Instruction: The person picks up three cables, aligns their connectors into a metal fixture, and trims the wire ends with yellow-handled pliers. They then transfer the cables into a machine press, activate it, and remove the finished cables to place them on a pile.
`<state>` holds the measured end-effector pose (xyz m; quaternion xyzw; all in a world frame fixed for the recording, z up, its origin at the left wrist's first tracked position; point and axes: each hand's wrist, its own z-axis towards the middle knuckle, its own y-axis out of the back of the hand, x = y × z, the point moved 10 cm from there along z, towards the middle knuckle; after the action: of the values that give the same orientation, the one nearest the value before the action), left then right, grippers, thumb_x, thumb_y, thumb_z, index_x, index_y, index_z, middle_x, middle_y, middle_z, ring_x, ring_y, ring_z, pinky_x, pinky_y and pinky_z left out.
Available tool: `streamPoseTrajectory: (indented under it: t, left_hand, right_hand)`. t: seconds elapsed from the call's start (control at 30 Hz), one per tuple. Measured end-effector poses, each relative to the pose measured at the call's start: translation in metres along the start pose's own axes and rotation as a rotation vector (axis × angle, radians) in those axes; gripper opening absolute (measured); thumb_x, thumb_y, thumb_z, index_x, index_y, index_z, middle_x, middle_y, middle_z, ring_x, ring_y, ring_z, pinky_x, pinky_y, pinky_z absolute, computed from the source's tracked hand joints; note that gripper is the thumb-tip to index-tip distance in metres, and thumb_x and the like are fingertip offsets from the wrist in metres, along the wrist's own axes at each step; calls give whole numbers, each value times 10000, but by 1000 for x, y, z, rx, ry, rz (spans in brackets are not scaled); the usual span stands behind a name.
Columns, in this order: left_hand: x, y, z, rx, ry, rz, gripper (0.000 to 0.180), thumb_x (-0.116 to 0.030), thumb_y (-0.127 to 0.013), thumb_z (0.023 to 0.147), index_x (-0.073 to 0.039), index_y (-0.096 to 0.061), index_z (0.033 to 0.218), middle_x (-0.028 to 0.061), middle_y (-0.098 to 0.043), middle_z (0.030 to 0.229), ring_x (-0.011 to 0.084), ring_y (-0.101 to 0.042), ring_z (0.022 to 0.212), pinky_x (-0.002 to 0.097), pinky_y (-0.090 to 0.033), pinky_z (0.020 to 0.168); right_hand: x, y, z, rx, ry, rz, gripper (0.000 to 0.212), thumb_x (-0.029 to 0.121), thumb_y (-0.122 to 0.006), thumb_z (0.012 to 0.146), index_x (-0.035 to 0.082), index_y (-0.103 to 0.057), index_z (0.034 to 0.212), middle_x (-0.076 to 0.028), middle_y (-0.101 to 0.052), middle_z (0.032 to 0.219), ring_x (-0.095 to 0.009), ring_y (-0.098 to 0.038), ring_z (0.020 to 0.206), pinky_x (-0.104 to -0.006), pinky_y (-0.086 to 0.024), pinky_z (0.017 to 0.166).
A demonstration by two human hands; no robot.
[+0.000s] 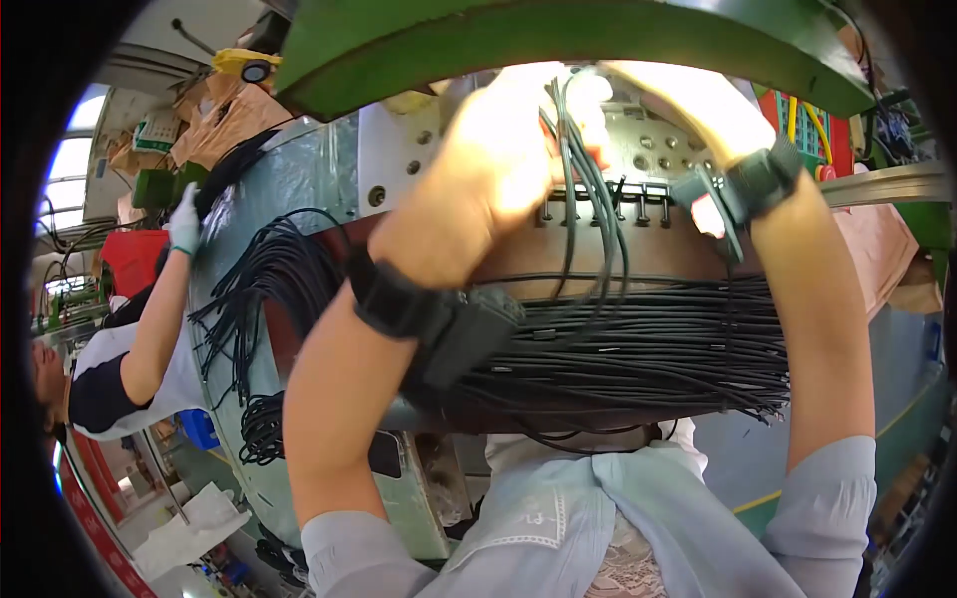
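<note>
My left hand, washed out by bright light, is closed around a few black cables that rise from the bench. Beneath the green machine frame, my right hand reaches in from the right; its fingers are hidden or lost in glare. Just below the hands, a row of small dark pins runs along the edge of a metal plate with holes. A small red part shows beside the left fingers. Each wrist wears a black strapped device.
A thick bundle of black cables lies across the bench before me, and another looped bundle hangs at left. The curved green frame arches over my hands. On the left, a co-worker's gloved hand touches dark cables.
</note>
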<state>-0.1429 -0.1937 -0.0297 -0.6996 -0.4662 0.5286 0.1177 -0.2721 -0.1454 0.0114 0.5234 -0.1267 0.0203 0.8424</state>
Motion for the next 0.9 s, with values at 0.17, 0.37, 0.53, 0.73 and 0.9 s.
streamPoseTrajectory:
  t: [0.17,0.37,0.53,0.73,0.9]
  left_hand:
    - [1,9,27,93,29,216,282,-247,-548,914,26,-580,977,17,-550,691,154,-530,568,335,-496,639]
    - [-81,17,5,-325,-780,1489,262,-208,-612,862,-8,-614,1032,64,-643,806,208,-625,671,331,-507,674]
    - [-57,-44,-24,22,-1740,1915,221,-217,-573,869,-59,-643,1007,66,-658,763,227,-633,701,328,-513,635]
    - [-71,-29,-6,-56,-1373,1792,203,-199,-591,831,-78,-650,982,85,-655,787,259,-631,717,349,-513,633]
    - [-64,-25,4,-131,-1319,2070,168,-192,-598,819,-95,-656,943,97,-652,796,276,-630,725,374,-513,630]
  right_hand:
    - [-61,-9,-37,180,-513,440,293,259,-494,907,-6,-620,911,-125,-625,817,-249,-576,728,-346,-461,672]
    - [-5,-2,-10,-61,-155,160,238,226,-510,898,18,-611,955,-111,-625,847,-239,-582,752,-348,-464,668]
    - [29,-12,2,-125,131,-292,300,222,-617,832,86,-609,1099,-141,-644,961,-305,-625,841,-386,-501,743]
    - [23,-18,1,-131,199,-401,341,279,-649,816,87,-618,1097,-136,-653,922,-300,-636,794,-390,-510,717]
    - [6,-9,9,-111,-53,-109,361,328,-685,790,79,-642,1048,-135,-654,834,-289,-637,758,-383,-509,689]
